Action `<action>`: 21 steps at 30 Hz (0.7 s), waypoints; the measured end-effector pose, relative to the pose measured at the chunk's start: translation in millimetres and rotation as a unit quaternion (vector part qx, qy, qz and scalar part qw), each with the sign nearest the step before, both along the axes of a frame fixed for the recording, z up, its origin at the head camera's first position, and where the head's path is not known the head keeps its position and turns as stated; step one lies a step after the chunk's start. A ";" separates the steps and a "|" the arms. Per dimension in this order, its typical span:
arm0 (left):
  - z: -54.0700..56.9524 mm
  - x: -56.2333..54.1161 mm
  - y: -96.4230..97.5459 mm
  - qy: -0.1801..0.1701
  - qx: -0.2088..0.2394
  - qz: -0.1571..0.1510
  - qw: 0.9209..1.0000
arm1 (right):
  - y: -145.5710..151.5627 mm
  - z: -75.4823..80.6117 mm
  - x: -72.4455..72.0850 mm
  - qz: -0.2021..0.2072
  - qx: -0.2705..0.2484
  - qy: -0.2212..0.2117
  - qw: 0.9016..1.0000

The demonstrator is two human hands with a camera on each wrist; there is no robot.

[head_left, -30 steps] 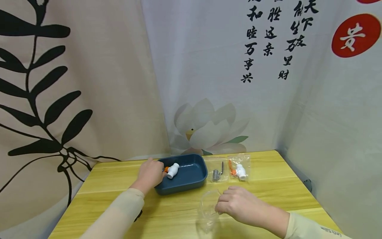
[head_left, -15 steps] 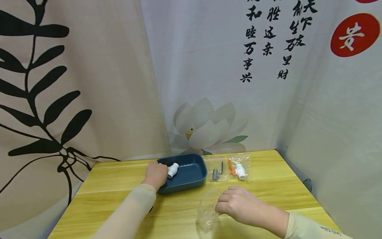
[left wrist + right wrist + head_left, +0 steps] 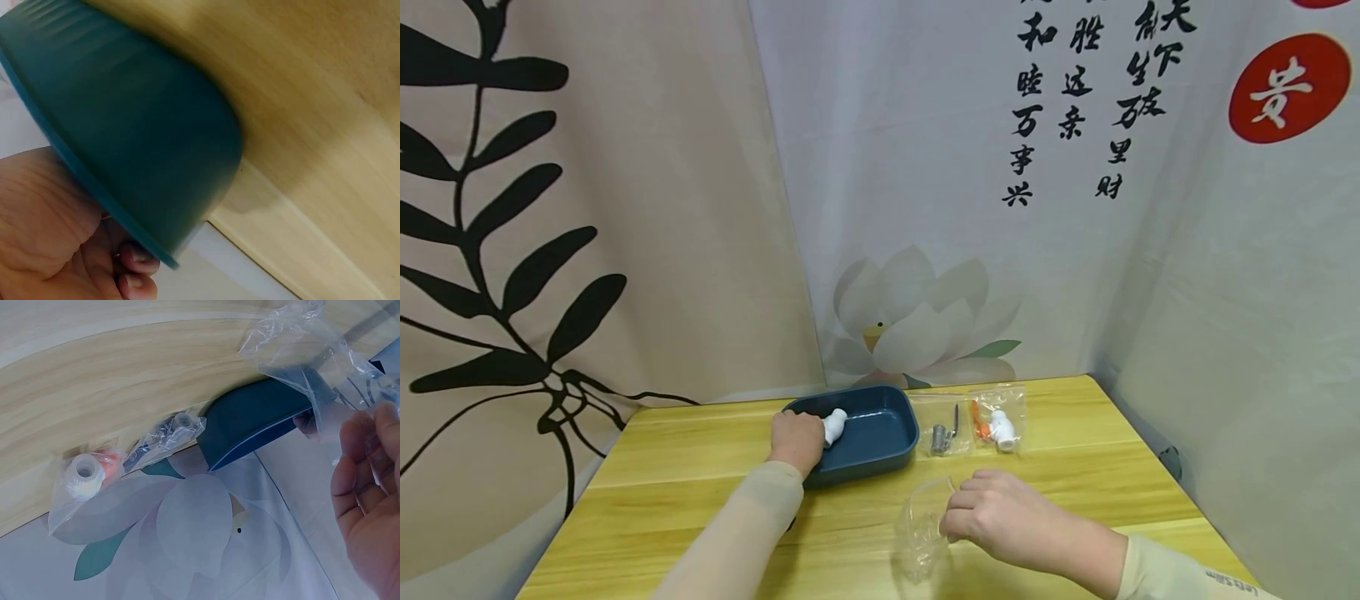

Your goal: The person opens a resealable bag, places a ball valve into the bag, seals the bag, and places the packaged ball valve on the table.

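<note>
My left hand (image 3: pixel 797 440) reaches over the left rim of a dark blue tray (image 3: pixel 880 425), fingers curled down inside it. In the left wrist view the left hand (image 3: pixel 69 231) is beside the rim, its fingertips bent; I cannot tell whether they hold something. Right by those fingers, a white tubular piece (image 3: pixel 834 425) lies in the tray. My right hand (image 3: pixel 1000 518) pinches the edge of a clear plastic bag (image 3: pixel 921 529) over the front of the table. From the right wrist, the crinkled bag (image 3: pixel 300 350) hangs from the thumb and fingers.
Right of the tray lie two clear bags. One holds a grey cylinder (image 3: pixel 940 439) and a dark bent rod (image 3: pixel 956 421); the other holds a white tubular piece (image 3: pixel 1003 432) and an orange part (image 3: pixel 981 423). A printed cloth (image 3: pixel 925 208) hangs behind the wooden table (image 3: pixel 1075 483).
My left hand has moved right along the tray's left side, and now covers the orange part that showed beside the white piece. The right hand stays in place with the bag.
</note>
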State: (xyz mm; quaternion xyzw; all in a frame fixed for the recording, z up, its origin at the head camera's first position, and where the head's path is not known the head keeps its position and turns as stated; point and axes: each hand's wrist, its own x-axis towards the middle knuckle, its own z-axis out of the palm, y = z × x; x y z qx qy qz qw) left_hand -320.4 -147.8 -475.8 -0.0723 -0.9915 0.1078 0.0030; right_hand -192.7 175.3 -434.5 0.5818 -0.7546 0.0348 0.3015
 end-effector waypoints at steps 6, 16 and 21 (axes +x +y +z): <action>-6.2 -1.1 3.5 0.008 0.007 0.015 1.000 | 0.6 0.0 -0.8 0.010 0.000 0.009 1.000; -11.3 -2.6 4.1 0.014 0.008 0.011 1.000 | 2.1 -0.7 -1.1 0.010 0.001 -0.001 1.000; -12.5 -2.8 1.3 0.022 0.011 -0.003 1.000 | 2.7 -1.2 -1.5 0.012 -0.001 0.001 1.000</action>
